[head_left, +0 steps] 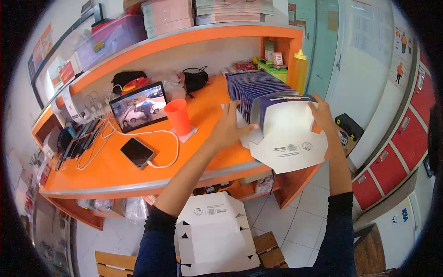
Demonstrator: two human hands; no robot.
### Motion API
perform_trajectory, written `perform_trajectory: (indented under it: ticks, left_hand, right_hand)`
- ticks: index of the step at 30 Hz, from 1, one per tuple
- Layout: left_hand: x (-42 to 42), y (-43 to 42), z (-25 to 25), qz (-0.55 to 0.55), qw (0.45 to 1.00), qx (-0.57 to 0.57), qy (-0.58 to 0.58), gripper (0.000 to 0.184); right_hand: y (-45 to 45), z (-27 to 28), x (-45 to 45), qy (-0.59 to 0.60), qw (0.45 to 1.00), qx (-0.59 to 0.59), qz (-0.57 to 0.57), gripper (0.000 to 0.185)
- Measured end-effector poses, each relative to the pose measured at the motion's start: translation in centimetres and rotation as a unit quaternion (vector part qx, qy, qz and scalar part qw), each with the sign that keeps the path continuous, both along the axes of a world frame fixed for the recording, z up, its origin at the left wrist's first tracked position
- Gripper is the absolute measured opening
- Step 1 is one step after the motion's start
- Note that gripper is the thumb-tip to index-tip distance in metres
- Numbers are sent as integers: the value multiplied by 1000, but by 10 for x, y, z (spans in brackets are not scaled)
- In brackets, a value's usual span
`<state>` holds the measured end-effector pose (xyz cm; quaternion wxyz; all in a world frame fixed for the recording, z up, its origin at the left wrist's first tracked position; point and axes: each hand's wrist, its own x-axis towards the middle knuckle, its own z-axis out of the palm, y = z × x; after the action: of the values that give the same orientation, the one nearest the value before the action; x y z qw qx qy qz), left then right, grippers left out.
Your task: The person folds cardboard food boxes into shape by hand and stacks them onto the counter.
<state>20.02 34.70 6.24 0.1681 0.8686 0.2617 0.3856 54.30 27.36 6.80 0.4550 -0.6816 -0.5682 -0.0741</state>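
A partly folded cardboard box (pixel 286 115), white inside and dark blue outside, stands at the right end of the orange table with its printed flap hanging over the front edge. My right hand (pixel 323 113) grips its right side wall, thumb inside and fingers behind. At the box's left side, my left hand (pixel 230 125) has its fingers spread, and its thumb is near a white side flap. Behind the box runs a tight row of dark blue folded boxes (pixel 258 85). Below, a flat cardboard box blank (pixel 214 235) lies over my lap.
On the orange table (pixel 207 152) are a tablet playing a video (pixel 140 107), an orange cup (pixel 177 117) and a phone (pixel 137 153) on a white cable. A yellow squeeze bottle (pixel 297 74) stands at the back right. Red lockers (pixel 392 161) line the right side.
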Motion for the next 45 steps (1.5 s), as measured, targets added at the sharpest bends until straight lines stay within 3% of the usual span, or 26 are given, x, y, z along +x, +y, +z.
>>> perform_trajectory:
  ticks: [2, 5, 14, 23, 29, 32, 38, 41, 45]
  left_hand:
    - [4, 14, -2, -25, 1000, -15, 10, 111]
    - [13, 38, -7, -64, 991, 112, 20, 117]
    - [7, 68, 20, -95, 981, 139, 95, 87]
    - [28, 68, 38, -74, 979, 148, 123, 48]
    - [32, 67, 38, -60, 978, 169, 106, 46]
    - [34, 72, 33, -63, 984, 159, 53, 48]
    - [29, 83, 20, -66, 981, 178, 47, 51]
    - [26, 78, 18, -62, 983, 165, 40, 53]
    - [23, 76, 12, -52, 989, 128, 48, 86]
  right_hand:
    - [3, 9, -21, 81, 996, -18, 18, 30]
    - [9, 9, -29, 114, 990, -63, 51, 33]
    - [-17, 15, -30, 252, 936, -98, 227, 53]
    - [-19, 24, -23, 229, 931, -156, 239, 67]
    - [-19, 34, -30, 205, 939, -197, 192, 55]
    - [-6, 30, -25, 202, 931, -208, 220, 48]
    - [20, -2, -31, 221, 966, -91, 95, 38]
    - [28, -14, -28, 258, 959, -64, 95, 40]
    - [21, -23, -24, 214, 960, -118, 136, 40]
